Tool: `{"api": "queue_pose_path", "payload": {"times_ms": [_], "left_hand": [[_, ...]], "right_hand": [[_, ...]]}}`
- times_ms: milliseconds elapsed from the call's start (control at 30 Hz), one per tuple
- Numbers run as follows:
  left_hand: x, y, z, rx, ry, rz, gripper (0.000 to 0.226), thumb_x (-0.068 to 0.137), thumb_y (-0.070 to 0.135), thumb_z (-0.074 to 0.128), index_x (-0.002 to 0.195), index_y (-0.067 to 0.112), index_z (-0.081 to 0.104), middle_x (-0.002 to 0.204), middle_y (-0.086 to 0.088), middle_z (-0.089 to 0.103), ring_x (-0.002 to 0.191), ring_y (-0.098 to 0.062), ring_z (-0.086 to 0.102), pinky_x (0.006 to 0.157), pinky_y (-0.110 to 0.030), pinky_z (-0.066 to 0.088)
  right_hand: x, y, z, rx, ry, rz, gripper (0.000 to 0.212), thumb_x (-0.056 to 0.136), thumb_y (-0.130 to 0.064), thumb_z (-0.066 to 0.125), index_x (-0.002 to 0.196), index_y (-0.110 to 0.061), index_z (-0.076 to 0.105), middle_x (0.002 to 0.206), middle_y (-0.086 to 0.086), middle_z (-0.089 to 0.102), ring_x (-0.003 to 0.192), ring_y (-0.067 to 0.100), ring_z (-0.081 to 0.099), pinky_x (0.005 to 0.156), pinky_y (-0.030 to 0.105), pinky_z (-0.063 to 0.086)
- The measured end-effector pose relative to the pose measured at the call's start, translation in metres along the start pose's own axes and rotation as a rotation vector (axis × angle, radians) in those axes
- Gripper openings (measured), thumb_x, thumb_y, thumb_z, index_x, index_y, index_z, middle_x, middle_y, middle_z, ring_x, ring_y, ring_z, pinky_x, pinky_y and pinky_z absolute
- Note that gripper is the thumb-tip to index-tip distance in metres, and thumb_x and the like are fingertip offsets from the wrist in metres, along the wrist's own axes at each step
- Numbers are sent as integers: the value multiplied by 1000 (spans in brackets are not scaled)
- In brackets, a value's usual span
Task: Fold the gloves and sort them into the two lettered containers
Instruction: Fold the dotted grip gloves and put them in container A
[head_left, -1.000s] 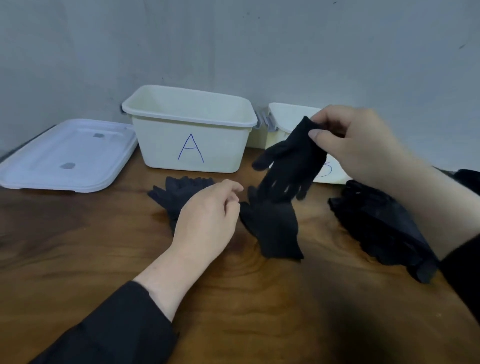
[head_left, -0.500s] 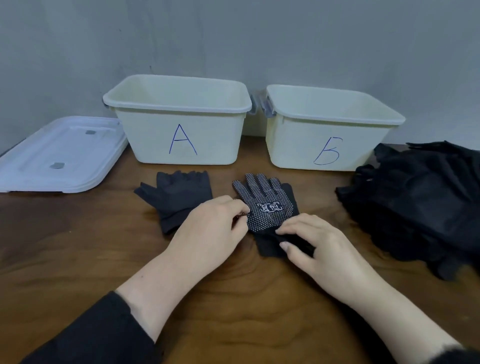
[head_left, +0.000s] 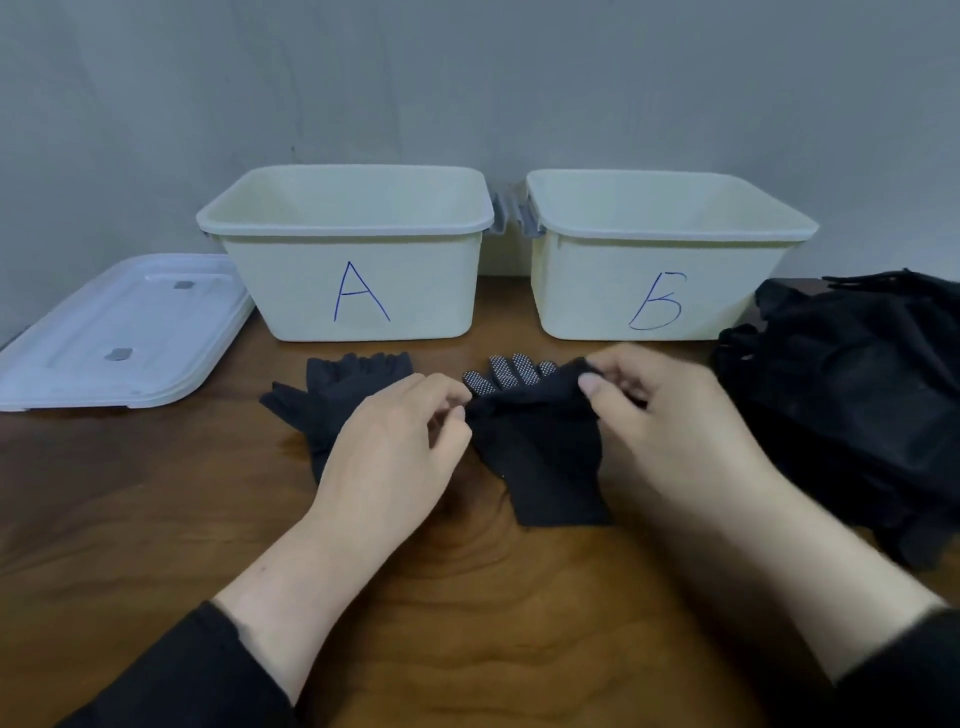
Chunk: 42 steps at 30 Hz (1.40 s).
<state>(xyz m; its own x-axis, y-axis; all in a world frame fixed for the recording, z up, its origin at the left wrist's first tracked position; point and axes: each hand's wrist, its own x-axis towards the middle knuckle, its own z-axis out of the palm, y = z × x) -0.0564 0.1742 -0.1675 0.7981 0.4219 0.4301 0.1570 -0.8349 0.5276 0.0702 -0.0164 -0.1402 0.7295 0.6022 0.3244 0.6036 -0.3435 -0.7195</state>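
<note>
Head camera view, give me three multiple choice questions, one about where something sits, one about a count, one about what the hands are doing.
1. Where is the white lid?
A. Left of container A
B. On container B
C. Under the glove pile

2. How many lettered containers stand open?
A. One
B. Two
C. Three

3. What are the hands doing?
A. Both rest flat on the table
B. Only the left hand holds something
C. Both grip the dotted glove

Answers: 1 A, the lid lies flat beside A. 2 B, neither A nor B has a lid on. 3 C, the left hand and right hand pinch its raised edge.
</note>
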Motion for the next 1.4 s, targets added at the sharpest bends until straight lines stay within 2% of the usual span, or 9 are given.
{"api": "queue_pose_path", "payload": {"times_ms": [167, 267, 467, 600, 700, 800, 967, 1167, 1400], "left_hand": [[0, -5, -2, -51, 12, -41, 22, 98, 25, 51, 112, 26, 68, 102, 15, 67, 96, -2, 59, 85, -15, 45], [1, -7, -5, -85, 21, -67, 24, 99, 26, 50, 114, 27, 68, 105, 15, 67, 99, -2, 60, 86, -13, 42], [2, -13, -11, -115, 70, -55, 24, 99, 25, 50, 115, 24, 69, 107, 13, 68, 100, -3, 60, 88, -16, 44], [3, -13, -10, -98, 32, -12, 25, 99, 25, 49, 116, 25, 68, 107, 12, 68, 99, -5, 60, 87, -21, 48], [2, -11, -7, -73, -28, 24, 23, 98, 25, 50, 114, 25, 68, 104, 11, 67, 97, -10, 59, 90, -32, 48], [1, -10, 0, 50, -155, 81, 24, 99, 31, 49, 113, 29, 68, 102, 12, 64, 93, -9, 56, 96, -36, 42], [-3, -9, 9, 186, -291, 146, 33, 101, 40, 43, 129, 36, 60, 125, 18, 59, 117, -6, 51, 112, -31, 21], [-1, -10, 13, 155, -281, 111, 43, 101, 37, 45, 143, 37, 46, 122, 18, 58, 118, -6, 50, 112, -32, 26], [3, -9, 25, 315, -304, 125, 53, 101, 22, 39, 152, 37, 32, 146, 13, 44, 134, -13, 37, 113, -41, 22]], "right_hand": [[73, -40, -23, -23, -59, 123, 11, 102, -28, 56, 102, -24, 66, 100, -6, 71, 54, 18, 72, 67, 26, 54], [105, -57, -30, 12, 9, 116, 10, 100, -24, 60, 100, -21, 69, 100, 8, 71, 62, 19, 75, 64, 23, 58], [88, -77, -35, -196, 213, -116, 12, 99, -24, 60, 94, -30, 70, 81, -10, 68, 68, -1, 63, 64, 10, 45], [2, -34, 1, -413, 64, -298, 13, 92, -13, 72, 102, -19, 76, 93, -9, 68, 88, 2, 60, 81, 8, 43], [-40, 10, 25, -379, -85, -264, 15, 89, -14, 75, 103, -19, 77, 102, -15, 66, 95, 3, 64, 88, 17, 48], [-53, 25, 31, -314, -71, -225, 15, 88, -18, 76, 103, -22, 77, 106, -19, 65, 102, 0, 63, 93, 14, 45], [-51, 26, 33, -301, -39, -268, 20, 93, -30, 65, 104, -21, 78, 107, -17, 65, 102, 3, 62, 93, 18, 46], [-45, 26, 33, -385, -43, -344, 19, 98, -34, 60, 107, -27, 75, 106, -21, 63, 96, 1, 57, 90, 25, 40], [-47, 25, 31, -284, -115, -290, 35, 97, -54, 52, 114, -32, 74, 111, -25, 59, 108, 0, 56, 101, 27, 35]]}}
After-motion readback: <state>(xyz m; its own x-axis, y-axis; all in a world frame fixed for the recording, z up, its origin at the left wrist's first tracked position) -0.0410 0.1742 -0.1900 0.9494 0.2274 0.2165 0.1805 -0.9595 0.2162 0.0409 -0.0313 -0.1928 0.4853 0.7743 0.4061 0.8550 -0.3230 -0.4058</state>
